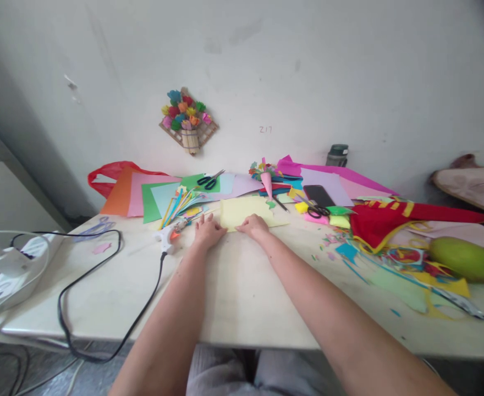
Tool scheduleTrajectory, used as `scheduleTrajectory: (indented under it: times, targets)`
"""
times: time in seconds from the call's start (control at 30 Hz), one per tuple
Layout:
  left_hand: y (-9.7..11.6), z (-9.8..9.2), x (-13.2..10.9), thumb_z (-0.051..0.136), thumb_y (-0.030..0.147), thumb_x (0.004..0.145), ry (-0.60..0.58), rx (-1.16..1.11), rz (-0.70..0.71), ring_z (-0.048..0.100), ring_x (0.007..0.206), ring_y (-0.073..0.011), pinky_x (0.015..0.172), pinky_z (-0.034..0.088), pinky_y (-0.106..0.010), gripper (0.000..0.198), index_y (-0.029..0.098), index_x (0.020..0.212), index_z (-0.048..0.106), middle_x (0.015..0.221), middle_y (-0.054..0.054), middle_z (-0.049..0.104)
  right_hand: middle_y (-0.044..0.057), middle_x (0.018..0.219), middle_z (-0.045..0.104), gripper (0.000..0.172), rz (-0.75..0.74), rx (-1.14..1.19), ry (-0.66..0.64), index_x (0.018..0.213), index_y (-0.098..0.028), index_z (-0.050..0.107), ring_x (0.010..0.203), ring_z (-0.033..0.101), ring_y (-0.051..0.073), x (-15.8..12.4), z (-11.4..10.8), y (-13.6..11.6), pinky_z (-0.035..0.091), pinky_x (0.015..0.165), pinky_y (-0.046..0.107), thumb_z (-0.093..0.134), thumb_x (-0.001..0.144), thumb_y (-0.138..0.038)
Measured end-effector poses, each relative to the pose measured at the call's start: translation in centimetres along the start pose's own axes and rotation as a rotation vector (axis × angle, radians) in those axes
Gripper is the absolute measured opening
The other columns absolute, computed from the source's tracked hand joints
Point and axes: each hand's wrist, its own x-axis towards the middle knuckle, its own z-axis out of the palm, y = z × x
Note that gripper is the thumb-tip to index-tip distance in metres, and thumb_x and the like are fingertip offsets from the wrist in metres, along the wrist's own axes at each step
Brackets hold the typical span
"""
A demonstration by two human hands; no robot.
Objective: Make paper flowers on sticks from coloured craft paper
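A pale yellow sheet of paper (pixel 246 207) lies on the table in front of me, its near edge between my hands. My left hand (pixel 209 231) is at the near left corner, thumb and a finger closed on the edge, other fingers bent outward. Along the same edge my right hand (pixel 253 225) pinches the paper with curled fingers. Just left of my left hand lies a white hot glue gun (pixel 166 240) with a black cord. Behind it is a bundle of thin coloured paper strips (pixel 176 208). A dark pencil (pixel 281 204) lies beyond my right hand.
Coloured paper sheets (pixel 120 195) line the wall, with scissors (pixel 211 180) on them. On the right are more scissors (pixel 318 211), a phone (pixel 318 196), a red cloth (pixel 384 220), paper scraps and a cutter knife (pixel 460 302). A power strip (pixel 19 269) stands at left.
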Motion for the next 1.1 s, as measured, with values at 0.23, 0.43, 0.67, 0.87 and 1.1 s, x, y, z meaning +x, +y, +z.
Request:
scheduleTrajectory:
  times: [0.23,0.43,0.67,0.87,1.1]
  targets:
    - [0.3,0.1,-0.1,0.054,0.046,0.069,0.003,0.017,-0.089,0.006,0.134,-0.0328,0.105,0.008,-0.051,0.027,0.022,0.076,0.064,0.142,-0.002,0.032,0.01,0.099,0.061,0.029,-0.016,-0.064,0.03,0.072,-0.02,0.069,0.091,0.058,0.021,-0.2,0.3,-0.1,0.043,0.073,0.026,0.066,0.062,-0.048]
    - [0.5,-0.1,-0.7,0.057,0.048,0.066,0.079,0.013,-0.139,-0.007,0.133,-0.0354,0.105,0.007,-0.052,0.048,0.02,0.105,0.055,0.148,-0.007,0.013,0.013,0.108,0.054,0.045,0.02,-0.115,0.027,0.081,-0.017,0.068,0.097,0.055,0.024,-0.7,-0.1,-0.7,0.043,0.077,0.029,0.065,0.058,-0.057]
    - [2.0,0.3,-1.1,0.043,0.059,0.071,0.168,0.102,-0.045,-0.019,0.131,-0.03,0.106,-0.005,-0.049,0.072,0.018,0.13,0.038,0.149,-0.007,0.01,0.013,0.109,0.054,0.05,0.023,-0.135,0.019,0.086,-0.017,0.067,0.099,0.054,0.023,-0.8,-0.3,-1.0,0.042,0.078,0.029,0.063,0.06,-0.059]
    - [2.0,1.0,-0.6,0.04,0.057,0.073,0.083,0.136,-0.113,-0.021,0.13,-0.0318,0.103,-0.008,-0.054,0.07,0.021,0.133,0.036,0.149,-0.007,0.009,0.011,0.108,0.055,0.043,0.004,-0.152,0.018,0.083,-0.019,0.068,0.098,0.054,0.022,-0.8,-0.2,-0.8,0.041,0.079,0.028,0.063,0.062,-0.056]
    - [1.3,1.3,0.1,0.043,0.058,0.071,0.049,0.108,-0.197,-0.022,0.129,-0.033,0.1,-0.011,-0.058,0.07,0.025,0.133,0.036,0.149,-0.005,0.006,0.013,0.108,0.054,0.046,-0.005,-0.148,0.032,0.083,-0.018,0.068,0.101,0.051,0.024,-1.1,-0.1,-0.9,0.04,0.082,0.031,0.062,0.062,-0.059]
